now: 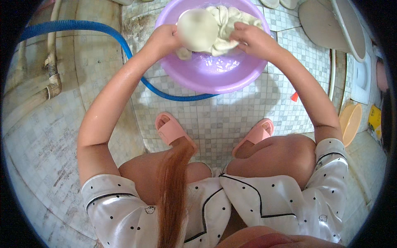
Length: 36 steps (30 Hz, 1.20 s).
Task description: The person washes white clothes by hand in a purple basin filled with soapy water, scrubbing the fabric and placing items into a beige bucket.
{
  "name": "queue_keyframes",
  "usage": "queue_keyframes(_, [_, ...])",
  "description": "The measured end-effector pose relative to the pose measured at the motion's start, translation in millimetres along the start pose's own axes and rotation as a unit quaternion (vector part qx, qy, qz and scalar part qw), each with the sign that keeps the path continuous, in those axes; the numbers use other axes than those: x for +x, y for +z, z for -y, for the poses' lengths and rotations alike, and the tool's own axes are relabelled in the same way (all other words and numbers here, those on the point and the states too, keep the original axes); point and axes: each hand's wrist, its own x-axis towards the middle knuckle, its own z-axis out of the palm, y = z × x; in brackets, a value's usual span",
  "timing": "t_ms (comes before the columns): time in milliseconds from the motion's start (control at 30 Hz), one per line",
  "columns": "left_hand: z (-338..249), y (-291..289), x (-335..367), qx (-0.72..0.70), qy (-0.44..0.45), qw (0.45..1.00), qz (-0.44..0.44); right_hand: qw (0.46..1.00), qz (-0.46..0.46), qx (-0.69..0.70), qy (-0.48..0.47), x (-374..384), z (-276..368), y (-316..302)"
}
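A purple basin (pixel 198 82) stands on the floor in front of me, with some water shining at its bottom. In it a wet, cream-coloured cloth (pixel 223 20) lies bunched in folds; a round blurred patch hides part of it. At the cloth's left edge my left hand (pixel 165 40) is closed on it, its fingertips partly hidden by the blur. My right hand (pixel 253 40) has the cloth's right side pinched between thumb and bent fingers. Both hands are over the basin, spread to either side of the cloth.
A blue ribbed hose (pixel 120 39) curves from the left and passes under the basin. Pipes (pixel 53 78) run along the left wall. To the right are a large grey tub (pixel 322 25), an orange bowl (pixel 350 124) and a small red object (pixel 294 97). Pink slippers (pixel 171 128) are on my feet.
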Motion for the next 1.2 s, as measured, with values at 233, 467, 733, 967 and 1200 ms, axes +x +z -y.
queue_keyframes(233, [38.2, 49.9, 15.0, 0.317, 0.210, 0.918, -0.113, 0.991, 0.042, -0.116, 0.059, 7.6, -13.4, 37.8])
queue_keyframes(467, [50.2, 131.2, 63.7, 0.369, 0.158, 0.904, -0.149, 0.946, 0.021, -0.303, 0.113, 43.0, -41.3, 85.0])
queue_keyframes(733, [68.4, 127.7, 92.5, 0.417, 0.175, 0.885, -0.113, 0.979, -0.057, -0.179, 0.085, 51.3, -71.9, 110.6])
queue_keyframes(967, [66.5, 132.4, 102.9, 0.402, 0.189, 0.883, -0.153, 0.971, -0.099, -0.212, 0.045, 56.1, -84.7, 110.7])
queue_keyframes(1200, [30.5, 103.7, 131.5, 0.382, 0.134, 0.910, -0.093, 0.981, -0.019, -0.099, 0.166, 81.9, -93.5, 64.7])
